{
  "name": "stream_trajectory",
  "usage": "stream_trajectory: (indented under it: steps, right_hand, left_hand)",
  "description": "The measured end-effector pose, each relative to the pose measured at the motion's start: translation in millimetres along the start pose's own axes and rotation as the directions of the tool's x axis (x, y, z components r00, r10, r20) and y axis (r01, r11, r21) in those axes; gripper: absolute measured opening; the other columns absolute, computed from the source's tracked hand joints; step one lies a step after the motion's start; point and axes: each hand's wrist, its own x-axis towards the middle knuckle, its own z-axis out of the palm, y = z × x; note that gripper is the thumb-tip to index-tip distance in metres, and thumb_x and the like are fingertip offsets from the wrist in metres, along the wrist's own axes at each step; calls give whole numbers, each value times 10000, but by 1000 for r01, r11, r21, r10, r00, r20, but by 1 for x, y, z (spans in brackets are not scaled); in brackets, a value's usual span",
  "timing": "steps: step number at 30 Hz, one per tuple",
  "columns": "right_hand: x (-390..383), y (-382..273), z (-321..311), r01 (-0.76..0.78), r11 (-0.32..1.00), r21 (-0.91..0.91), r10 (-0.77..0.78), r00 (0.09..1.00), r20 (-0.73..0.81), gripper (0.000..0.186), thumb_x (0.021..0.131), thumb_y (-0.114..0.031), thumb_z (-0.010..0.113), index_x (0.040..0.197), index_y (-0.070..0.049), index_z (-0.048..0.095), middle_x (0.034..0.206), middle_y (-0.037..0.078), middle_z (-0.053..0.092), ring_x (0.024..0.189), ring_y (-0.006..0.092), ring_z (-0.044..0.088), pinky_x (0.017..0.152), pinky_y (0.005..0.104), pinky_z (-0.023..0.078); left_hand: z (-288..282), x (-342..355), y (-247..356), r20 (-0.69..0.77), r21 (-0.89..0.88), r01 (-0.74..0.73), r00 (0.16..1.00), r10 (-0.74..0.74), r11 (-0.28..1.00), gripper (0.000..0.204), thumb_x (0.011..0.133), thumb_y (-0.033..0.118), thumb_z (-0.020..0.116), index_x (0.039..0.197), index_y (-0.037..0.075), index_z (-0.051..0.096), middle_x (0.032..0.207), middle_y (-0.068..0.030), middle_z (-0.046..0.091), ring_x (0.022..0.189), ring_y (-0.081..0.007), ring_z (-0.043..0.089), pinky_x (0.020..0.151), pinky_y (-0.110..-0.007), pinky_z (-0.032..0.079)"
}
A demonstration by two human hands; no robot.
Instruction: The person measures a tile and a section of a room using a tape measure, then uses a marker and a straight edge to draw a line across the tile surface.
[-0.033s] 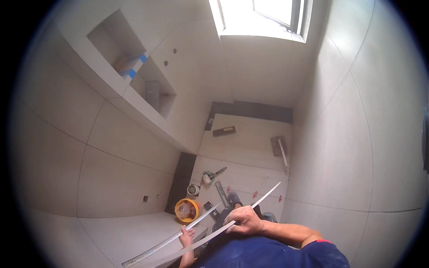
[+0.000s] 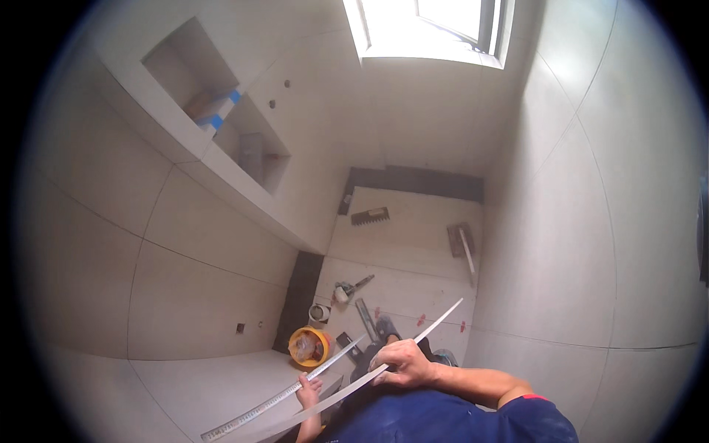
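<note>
My left hand [image 2: 309,392] is closed around a long silver ruler [image 2: 255,410] with a printed scale, slanting from the lower left up toward the yellow bucket. My right hand [image 2: 403,363] grips a long, thin pale strip [image 2: 443,317], thumb and fingers pressed together on it. The strip runs from the lower left, past my dark blue shirt, to a tip over the floor tiles. It lies to the right of the ruler, and the two stay apart where both show. The lower end of the strip reaches the picture's edge, and what it is made of I cannot tell.
A yellow bucket [image 2: 329,359] with plastic bags inside stands left of my feet, beside a white roll [image 2: 319,314]. Farther off lie a notched trowel [image 2: 370,216] and a flat trowel [image 2: 459,240]. Several red clips [image 2: 421,320] line a floor joint. Tiled walls enclose both sides.
</note>
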Motion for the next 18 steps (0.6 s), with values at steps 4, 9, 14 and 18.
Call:
stream_trajectory:
  steps: [4, 9, 14, 18]
  right_hand:
    - [-3, -1, 0, 90, 996, 23, -88, 993, -84, 403, 778, -407, 778, 721, -44, 611, 609, 114, 537, 587, 303, 588, 531, 399, 431]
    - [-10, -1, -6, 62, 996, -63, -59, 998, 38, 303, 758, -328, 814, 843, -67, 686, 769, 74, 677, 698, 259, 668, 612, 349, 507]
    - [-7, -2, -8, 69, 994, -84, -66, 997, 32, 317, 751, -339, 816, 841, -65, 685, 775, 74, 683, 700, 256, 672, 612, 345, 511]
    - [-9, -1, -10, 69, 996, -64, -67, 997, 34, 314, 744, -332, 820, 839, -62, 690, 796, 76, 697, 722, 251, 686, 631, 335, 525]
  left_hand:
    - [0, -5, -5, -4, -44, 56, 998, -56, 997, 593, 1016, 552, 384, 1363, 77, 460, 969, -161, 660, 798, -272, 703, 657, -346, 566]
    - [-8, -2, -10, -12, -19, 47, 999, -47, 999, 628, 1007, 570, 386, 1373, 64, 453, 1022, -178, 653, 816, -285, 703, 674, -359, 571]
    - [0, -7, 0, 6, -13, 64, 998, -64, 998, 628, 1003, 569, 402, 1378, 67, 450, 990, -164, 660, 810, -273, 701, 656, -344, 567]
    - [-8, -10, -4, -42, -13, 92, 995, -92, 996, 616, 999, 569, 419, 1363, 75, 472, 962, -148, 667, 787, -253, 696, 627, -329, 558]
